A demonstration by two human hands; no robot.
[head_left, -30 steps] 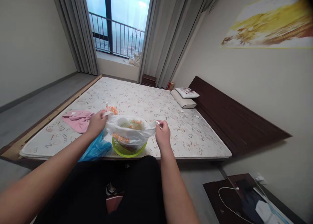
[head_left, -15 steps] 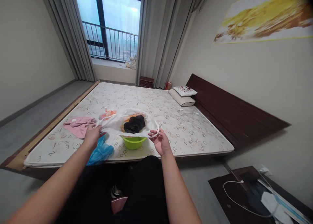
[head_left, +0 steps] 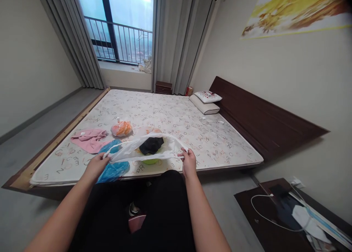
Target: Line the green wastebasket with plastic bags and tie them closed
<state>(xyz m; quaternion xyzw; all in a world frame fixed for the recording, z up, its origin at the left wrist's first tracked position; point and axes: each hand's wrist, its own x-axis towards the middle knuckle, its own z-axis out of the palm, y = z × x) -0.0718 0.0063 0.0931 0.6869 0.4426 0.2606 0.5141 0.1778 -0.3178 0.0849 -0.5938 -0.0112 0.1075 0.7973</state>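
Observation:
A white plastic bag [head_left: 126, 152] is stretched wide between my two hands above the mattress. My left hand [head_left: 99, 163] pinches the handle at its left end. The fingers of my right hand [head_left: 189, 160] are closed on the handle at the right end. Through the bag's mouth a crumpled black bundle [head_left: 151, 145] shows, seemingly a plastic bag. Under the white bag, part of a green bowl [head_left: 150, 161] peeks out; the rest is hidden. A crumpled blue plastic bag [head_left: 113, 171] lies close to my left hand.
On the patterned mattress [head_left: 214, 144] lie a pink cloth [head_left: 89, 140] and an orange-and-white plastic bag [head_left: 121, 128]. Pillows [head_left: 205, 104] rest by the dark headboard [head_left: 264, 120]. A nightstand [head_left: 258, 211] with a cable and a mask stands at right.
Both hands have moved apart, pulling the white bag wider and tauter. It now covers more of the green bowl, and the orange-and-white bag behind is more exposed.

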